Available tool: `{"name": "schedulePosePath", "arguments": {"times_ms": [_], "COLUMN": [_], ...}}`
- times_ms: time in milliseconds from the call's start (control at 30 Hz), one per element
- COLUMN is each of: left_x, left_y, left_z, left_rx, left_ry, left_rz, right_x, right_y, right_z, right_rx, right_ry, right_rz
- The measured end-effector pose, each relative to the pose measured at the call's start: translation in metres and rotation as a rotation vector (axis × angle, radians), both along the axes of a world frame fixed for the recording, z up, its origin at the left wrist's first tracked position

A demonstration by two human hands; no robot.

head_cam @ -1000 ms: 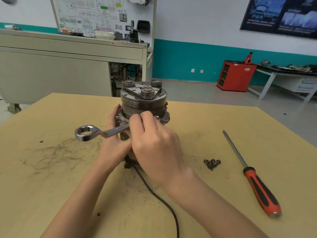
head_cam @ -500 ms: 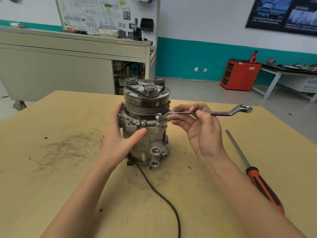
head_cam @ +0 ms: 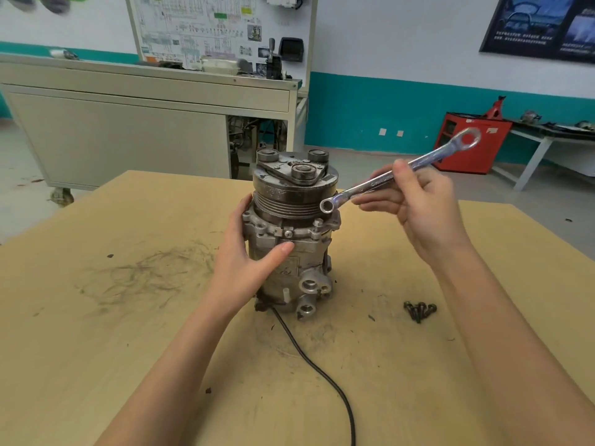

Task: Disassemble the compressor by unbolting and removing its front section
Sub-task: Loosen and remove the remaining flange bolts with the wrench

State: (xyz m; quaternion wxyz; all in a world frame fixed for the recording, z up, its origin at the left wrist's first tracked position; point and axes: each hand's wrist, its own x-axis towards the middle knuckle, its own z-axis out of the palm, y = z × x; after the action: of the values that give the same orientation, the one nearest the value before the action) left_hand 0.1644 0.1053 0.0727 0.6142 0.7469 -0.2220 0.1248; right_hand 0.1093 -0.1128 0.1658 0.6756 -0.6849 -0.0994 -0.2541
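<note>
Evidently heavy, rigid cast metal, probably greasy: the compressor (head_cam: 289, 252) stands upright at frame centre on the surface (head_cam: 128, 349), best steadied by its body below the flange, where the left hand (head_cam: 244, 268) curls its fingers round it. The right hand (head_cam: 425, 204) pinches a wrench (head_cam: 386, 180), ring end beside the pulley, whose overhang likely cramps the swing. Loose bolts (head_cam: 420, 310) lie lower right; a cable (head_cam: 322, 375) trails to the bottom edge.

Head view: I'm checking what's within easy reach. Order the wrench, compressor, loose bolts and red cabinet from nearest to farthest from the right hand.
1. wrench: pinched in the right hand itself.
2. compressor: just left of that hand, gripped by the left hand.
3. loose bolts: on the table, below the hand.
4. red cabinet: far across the room.
</note>
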Motion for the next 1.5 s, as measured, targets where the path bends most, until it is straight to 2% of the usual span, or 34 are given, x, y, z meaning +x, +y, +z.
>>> {"name": "schedulePosePath", "arguments": {"times_ms": [167,267,433,600,667,733,800,867,1000,1033,1100,1200,1300,1400,1500], "left_x": [-0.001,-0.003,-0.003,-0.001,-0.001,-0.001,0.0,0.0,-0.001,-0.002,-0.001,-0.001,-0.001,-0.001,-0.001], "left_y": [0.0,0.0,0.0,-0.001,-0.002,-0.001,0.0,-0.001,-0.001,-0.001,-0.001,0.0,0.0,0.0,0.0], "left_z": [0.001,0.003,0.003,0.003,0.003,0.002,0.001,0.0,0.001,0.001,0.001,0.001,0.002,0.002,0.002], "left_rx": [-0.014,-0.019,-0.018,-0.05,-0.063,-0.068,-0.056,-0.041,-0.045,-0.045,-0.042,-0.031,-0.025,-0.024,-0.029], "left_ry": [0.004,0.012,0.007,0.003,-0.023,-0.021,0.002,0.005,0.01,0.009,0.011,0.015,0.012,0.009,0.008], "left_rz": [-0.026,-0.039,-0.034,-0.044,-0.03,-0.036,-0.042,-0.032,-0.032,-0.034,-0.036,-0.037,-0.036,-0.038,-0.041], "right_x": [-0.028,-0.039,-0.047,-0.045,-0.042,-0.039,-0.036,-0.036,-0.022,-0.013,0.004,0.019,0.017,0.004,-0.013], "right_y": [0.031,0.049,0.066,0.085,0.09,0.084,0.067,0.047,0.027,0.023,0.017,0.011,0.004,0.0,0.005], "right_z": [0.018,0.015,0.009,-0.005,-0.01,-0.012,-0.018,-0.027,-0.036,-0.035,-0.031,-0.027,-0.019,-0.006,0.007], "right_rx": [-0.679,-0.984,-1.253,-1.538,-1.57,-1.514,-1.271,-0.815,0.221,0.385,0.554,0.57,0.449,0.226,-0.099], "right_ry": [-0.281,-0.418,-0.658,-0.736,-0.799,-0.832,-0.795,-0.623,-0.074,0.038,0.202,0.305,0.251,0.098,-0.077], "right_rz": [-0.252,-0.342,-0.48,-0.656,-0.708,-0.67,-0.522,-0.323,0.075,0.135,0.209,0.3,0.288,0.118,-0.124]}}
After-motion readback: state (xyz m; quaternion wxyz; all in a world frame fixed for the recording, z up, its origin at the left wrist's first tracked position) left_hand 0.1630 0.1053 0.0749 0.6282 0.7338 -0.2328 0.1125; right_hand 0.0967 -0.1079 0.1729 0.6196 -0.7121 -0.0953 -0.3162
